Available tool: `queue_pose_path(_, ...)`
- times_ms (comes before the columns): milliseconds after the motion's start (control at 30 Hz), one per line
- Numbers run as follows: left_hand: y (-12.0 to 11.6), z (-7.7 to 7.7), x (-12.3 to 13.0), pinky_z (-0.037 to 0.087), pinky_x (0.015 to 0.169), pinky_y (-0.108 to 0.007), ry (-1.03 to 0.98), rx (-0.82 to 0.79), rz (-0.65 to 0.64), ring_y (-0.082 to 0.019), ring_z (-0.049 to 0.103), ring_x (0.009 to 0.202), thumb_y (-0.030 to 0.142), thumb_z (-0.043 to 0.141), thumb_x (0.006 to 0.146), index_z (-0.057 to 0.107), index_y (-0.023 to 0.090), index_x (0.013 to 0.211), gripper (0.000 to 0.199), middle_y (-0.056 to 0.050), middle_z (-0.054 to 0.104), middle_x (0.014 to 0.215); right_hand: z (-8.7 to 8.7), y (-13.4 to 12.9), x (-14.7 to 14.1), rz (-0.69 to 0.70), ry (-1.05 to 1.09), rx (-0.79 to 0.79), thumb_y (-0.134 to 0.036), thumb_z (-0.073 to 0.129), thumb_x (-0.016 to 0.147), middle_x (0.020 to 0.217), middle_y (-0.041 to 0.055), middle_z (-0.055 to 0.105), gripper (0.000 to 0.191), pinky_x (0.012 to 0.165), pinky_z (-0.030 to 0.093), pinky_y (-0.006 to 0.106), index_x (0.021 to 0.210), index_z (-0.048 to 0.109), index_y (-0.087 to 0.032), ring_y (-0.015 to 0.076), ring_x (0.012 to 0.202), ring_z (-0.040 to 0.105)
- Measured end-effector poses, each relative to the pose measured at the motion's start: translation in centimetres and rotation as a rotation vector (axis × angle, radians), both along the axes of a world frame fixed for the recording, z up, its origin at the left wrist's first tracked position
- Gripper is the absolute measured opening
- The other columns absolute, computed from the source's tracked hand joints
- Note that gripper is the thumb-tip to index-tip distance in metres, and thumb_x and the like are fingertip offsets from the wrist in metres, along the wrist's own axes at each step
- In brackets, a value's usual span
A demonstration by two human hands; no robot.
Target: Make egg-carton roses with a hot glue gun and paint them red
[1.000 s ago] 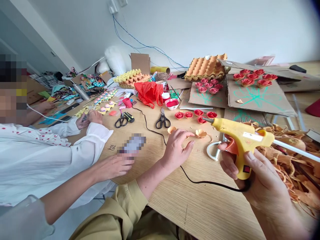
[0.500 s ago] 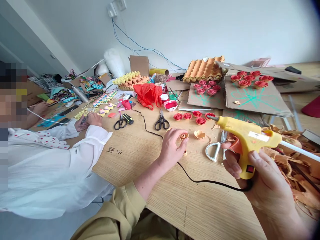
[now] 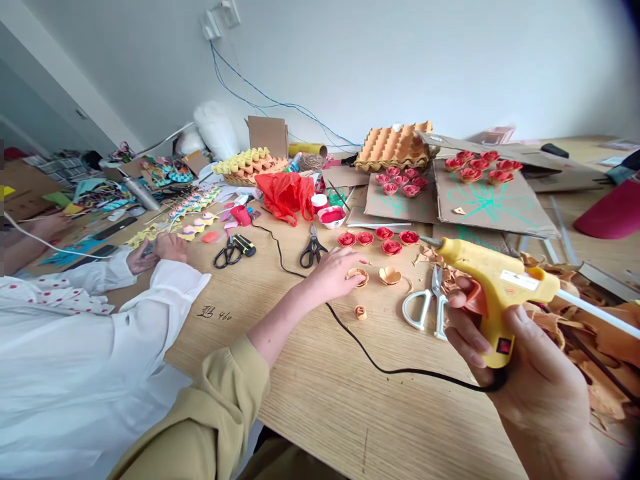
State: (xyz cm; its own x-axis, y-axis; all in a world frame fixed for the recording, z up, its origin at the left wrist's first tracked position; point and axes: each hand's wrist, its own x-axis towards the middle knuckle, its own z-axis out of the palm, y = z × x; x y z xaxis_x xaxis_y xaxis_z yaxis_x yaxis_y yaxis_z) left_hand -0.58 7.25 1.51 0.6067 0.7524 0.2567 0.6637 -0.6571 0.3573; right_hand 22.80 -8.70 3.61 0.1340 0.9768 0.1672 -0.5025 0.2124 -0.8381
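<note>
My left hand [image 3: 336, 273] is at a tan egg-carton flower [image 3: 358, 277] on the table, its thumb and index finger around the flower's near and far sides. In my right hand [image 3: 530, 367] is a yellow hot glue gun [image 3: 493, 270], a white glue stick sticking out of its back and its nozzle pointing left. A second unpainted flower cup [image 3: 390, 275] lies just right of the first. Nearer to me stands a small rolled tan bud [image 3: 361, 312]. White-handled scissors [image 3: 424, 310] lie between the flower cups and the glue gun.
Red painted flowers [image 3: 391, 247] sit behind the unpainted ones; more rest on cardboard [image 3: 495, 207]. A black cord [image 3: 370, 357] crosses the table to the glue gun. Black scissors [image 3: 313, 250] lie beyond my left hand. Carton scraps [image 3: 600, 340] pile up right. A co-worker [image 3: 135, 313] works at left.
The view has shifted slightly to the right. My left fingers have straightened a little at the flower, and the rolled bud is now fully visible. The glue gun stays in my right hand.
</note>
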Motion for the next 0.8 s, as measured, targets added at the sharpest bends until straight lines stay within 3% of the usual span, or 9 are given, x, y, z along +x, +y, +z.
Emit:
queue_pose_path(167, 0.9, 1.3, 0.3, 0.051, 0.107, -0.044, -0.043, 0.018, 0.014, -0.027, 0.067, 0.118, 0.018, 0.067, 0.092, 0.07, 0.021, 0.114, 0.023, -0.009, 0.071, 0.121, 0.2, 0.1, 0.1, 0.004, -0.007, -0.005, -0.049, 0.069, 0.089, 0.098, 0.0069, 0.063, 0.031, 0.035, 0.028, 0.024, 0.104, 0.076, -0.023, 0.0093, 0.05, 0.037)
queue_pose_path(367, -0.9, 0.5, 1.1, 0.053, 0.105, -0.041, -0.038, -0.034, -0.122, -0.025, 0.068, 0.116, 0.018, 0.07, 0.091, 0.072, 0.022, 0.11, 0.02, -0.007, 0.073, 0.117, 0.4, 0.1, -0.2, 0.005, 0.002, -0.013, -0.051, 0.066, 0.09, 0.094, 0.0075, 0.063, 0.033, 0.034, 0.029, 0.024, 0.103, 0.075, -0.022, 0.0102, 0.05, 0.038)
queue_pose_path(500, 0.4, 0.9, 2.1, 0.052, 0.105, -0.046, -0.008, 0.031, -0.098, -0.026, 0.068, 0.112, 0.016, 0.072, 0.089, 0.073, 0.023, 0.107, 0.019, -0.006, 0.074, 0.115, 0.3, 0.2, 0.0, -0.017, 0.016, -0.027, -0.048, 0.065, 0.09, 0.097, 0.008, 0.062, 0.031, 0.037, 0.031, 0.023, 0.105, 0.074, -0.022, 0.0103, 0.052, 0.036)
queue_pose_path(633, 2.3, 2.7, -0.6, 0.053, 0.103, -0.042, -0.184, 0.139, 0.159, -0.024, 0.069, 0.11, 0.011, 0.062, 0.093, 0.072, 0.02, 0.108, 0.02, -0.008, 0.073, 0.115, 0.8, 0.3, 0.1, -0.055, 0.069, -0.055, -0.047, 0.07, 0.087, 0.095, 0.0065, 0.061, 0.03, 0.039, 0.033, 0.022, 0.103, 0.074, -0.023, 0.0093, 0.053, 0.035)
queue_pose_path(700, 2.1, 2.8, -2.7, 0.056, 0.095, -0.038, -0.178, 0.096, 0.194, -0.022, 0.071, 0.1, 0.012, 0.065, 0.09, 0.072, 0.021, 0.106, 0.019, -0.007, 0.073, 0.112, 1.1, 0.2, -0.1, -0.067, 0.084, -0.071, -0.047, 0.07, 0.088, 0.094, 0.0056, 0.06, 0.027, 0.04, 0.033, 0.022, 0.101, 0.073, -0.023, 0.0088, 0.053, 0.034)
queue_pose_path(800, 0.9, 1.7, -5.0, 0.056, 0.092, -0.035, -0.156, 0.027, 0.179, -0.02, 0.071, 0.093, 0.012, 0.063, 0.09, 0.073, 0.021, 0.096, 0.014, -0.004, 0.073, 0.1, 1.1, 0.0, -0.6, -0.07, 0.093, -0.083, -0.044, 0.062, 0.094, 0.096, 0.0066, 0.062, 0.023, 0.04, 0.032, 0.023, 0.101, 0.073, -0.024, 0.0096, 0.053, 0.035)
